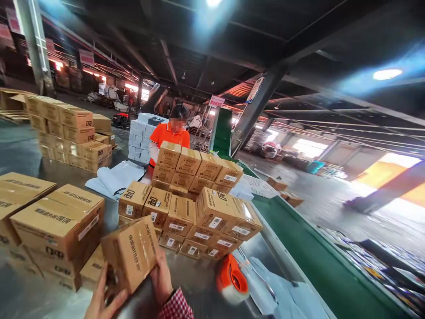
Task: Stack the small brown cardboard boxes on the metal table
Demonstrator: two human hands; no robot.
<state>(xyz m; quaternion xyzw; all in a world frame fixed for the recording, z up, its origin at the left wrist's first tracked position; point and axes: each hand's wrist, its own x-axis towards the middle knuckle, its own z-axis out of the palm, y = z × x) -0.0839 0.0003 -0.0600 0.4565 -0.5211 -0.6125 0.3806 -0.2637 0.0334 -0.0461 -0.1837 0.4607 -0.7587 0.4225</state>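
Carton (130,253) held in the air over the near edge of the steel tabletop (195,283) | left hand (101,294): fingers spread under it | right hand (161,275): fingers pressed to its side | done: stacked cartons (189,221) mid-tabletop | left: this carton unstacked | orange tape dispenser (232,279) near right edge

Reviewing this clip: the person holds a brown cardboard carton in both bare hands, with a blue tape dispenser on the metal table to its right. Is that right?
Not quite: the head view shows an orange tape dispenser, not a blue one. The rest stands: the left hand and right hand hold the brown cardboard carton, with the dispenser on the metal table to its right.
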